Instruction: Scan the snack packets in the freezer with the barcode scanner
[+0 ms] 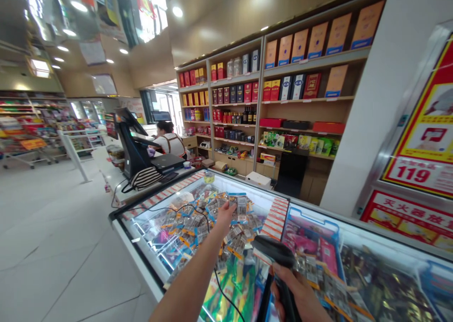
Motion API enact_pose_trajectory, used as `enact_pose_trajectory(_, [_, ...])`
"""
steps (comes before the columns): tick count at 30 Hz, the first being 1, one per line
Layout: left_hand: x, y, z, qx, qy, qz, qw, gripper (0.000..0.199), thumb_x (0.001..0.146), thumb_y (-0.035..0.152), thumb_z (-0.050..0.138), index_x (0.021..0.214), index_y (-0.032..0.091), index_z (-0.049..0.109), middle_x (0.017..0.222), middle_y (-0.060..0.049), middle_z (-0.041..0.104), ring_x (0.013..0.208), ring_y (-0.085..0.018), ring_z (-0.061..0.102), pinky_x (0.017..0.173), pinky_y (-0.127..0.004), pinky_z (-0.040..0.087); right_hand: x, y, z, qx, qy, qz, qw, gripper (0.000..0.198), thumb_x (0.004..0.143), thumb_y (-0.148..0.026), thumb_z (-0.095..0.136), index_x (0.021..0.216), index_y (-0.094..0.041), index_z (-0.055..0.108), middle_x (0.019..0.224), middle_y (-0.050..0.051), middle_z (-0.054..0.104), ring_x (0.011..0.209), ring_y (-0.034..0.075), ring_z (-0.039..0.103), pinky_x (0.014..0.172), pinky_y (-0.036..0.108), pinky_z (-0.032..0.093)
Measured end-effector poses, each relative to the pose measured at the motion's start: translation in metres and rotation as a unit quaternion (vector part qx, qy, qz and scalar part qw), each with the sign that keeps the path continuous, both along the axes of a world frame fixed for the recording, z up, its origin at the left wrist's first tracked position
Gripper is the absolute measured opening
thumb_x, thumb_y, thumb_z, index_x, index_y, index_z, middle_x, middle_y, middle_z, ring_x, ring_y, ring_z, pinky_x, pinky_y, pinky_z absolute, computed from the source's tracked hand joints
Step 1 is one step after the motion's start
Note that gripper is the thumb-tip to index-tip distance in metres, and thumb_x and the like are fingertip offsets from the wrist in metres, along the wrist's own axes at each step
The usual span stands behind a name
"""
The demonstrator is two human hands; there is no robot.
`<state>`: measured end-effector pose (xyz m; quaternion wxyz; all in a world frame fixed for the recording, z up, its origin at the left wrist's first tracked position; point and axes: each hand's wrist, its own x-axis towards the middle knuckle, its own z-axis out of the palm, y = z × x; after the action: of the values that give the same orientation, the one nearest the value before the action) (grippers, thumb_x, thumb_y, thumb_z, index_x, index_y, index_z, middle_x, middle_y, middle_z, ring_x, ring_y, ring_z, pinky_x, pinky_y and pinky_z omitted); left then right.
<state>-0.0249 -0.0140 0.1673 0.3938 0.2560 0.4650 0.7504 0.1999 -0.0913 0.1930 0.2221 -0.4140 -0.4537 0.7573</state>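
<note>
My right hand point(290, 284) is wrapped round the grip of a black barcode scanner point(274, 249), whose head points left over the glass counter. With my left hand point(225, 214), stretched forward, I pinch a small clear packet point(241, 207) with a blue top edge and a printed label. Below it, a heap of similar packets point(191, 223) with orange and blue edges spreads across the glass counter top point(201, 184). Green and yellow packages point(230, 284) show nearer to me. A thin black cable point(207, 218) runs over the heap.
At the back left, a checkout screen point(129, 142) stands on a white counter beside a striped bag point(145, 178). A person point(171, 140) sits behind it. Shelves with boxes and bottles point(235, 95) line the back wall. More packets point(332, 284) lie at the right.
</note>
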Motion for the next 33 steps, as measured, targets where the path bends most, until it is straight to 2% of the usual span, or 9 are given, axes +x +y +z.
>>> enact_pose_trajectory(5, [0.002, 0.004, 0.002, 0.004, -0.004, -0.005, 1.0, 0.032, 0.05, 0.033, 0.068, 0.077, 0.015, 0.061, 0.071, -0.004, 0.066, 0.066, -0.017, 0.06, 0.067, -0.03, 0.044, -0.002, 0.004, -0.002, 0.009, -0.021, -0.002, 1.0, 0.042, 0.064, -0.056, 0.048, 0.051, -0.015, 0.046, 0.031, -0.004, 0.042, 0.025, 0.006, 0.036, 0.028, 0.017, 0.031])
enact_pose_trajectory(13, [0.003, 0.009, 0.002, 0.009, -0.003, 0.005, 1.0, 0.03, 0.049, 0.032, 0.069, 0.074, 0.016, 0.062, 0.07, -0.004, 0.066, 0.068, -0.017, 0.06, 0.067, -0.029, 0.044, -0.003, 0.002, 0.006, 0.006, 0.03, -0.017, 0.999, 0.042, 0.054, -0.055, 0.058, 0.064, -0.016, 0.047, 0.038, -0.006, 0.045, 0.027, 0.005, 0.038, 0.029, 0.017, 0.03])
enact_pose_trajectory(20, [0.004, 0.013, -0.004, -0.002, -0.005, 0.017, 1.0, 0.027, 0.049, 0.03, 0.068, 0.072, 0.017, 0.061, 0.07, -0.002, 0.066, 0.067, -0.016, 0.059, 0.068, -0.028, 0.043, -0.001, 0.001, 0.007, -0.033, 0.016, -0.033, 0.999, 0.04, 0.057, -0.055, 0.056, 0.062, -0.016, 0.048, 0.038, -0.005, 0.046, 0.027, 0.006, 0.038, 0.028, 0.018, 0.031])
enact_pose_trajectory(25, [0.006, 0.013, -0.003, -0.002, -0.009, 0.016, 1.0, 0.027, 0.05, 0.029, 0.067, 0.074, 0.018, 0.062, 0.07, -0.001, 0.066, 0.065, -0.014, 0.059, 0.068, -0.027, 0.043, 0.0, 0.002, 0.004, -0.004, 0.006, -0.032, 0.999, 0.04, 0.062, -0.054, 0.052, 0.055, -0.015, 0.047, 0.036, -0.004, 0.044, 0.027, 0.006, 0.037, 0.028, 0.019, 0.031])
enact_pose_trajectory(33, [0.007, 0.01, -0.002, 0.003, -0.003, 0.012, 1.0, 0.024, 0.052, 0.028, 0.066, 0.074, 0.017, 0.062, 0.071, -0.002, 0.066, 0.066, -0.016, 0.059, 0.066, -0.028, 0.044, 0.0, 0.0, 0.006, 0.01, 0.034, -0.023, 0.999, 0.041, 0.06, -0.055, 0.054, 0.063, -0.015, 0.05, 0.038, -0.004, 0.046, 0.027, 0.007, 0.038, 0.028, 0.02, 0.033])
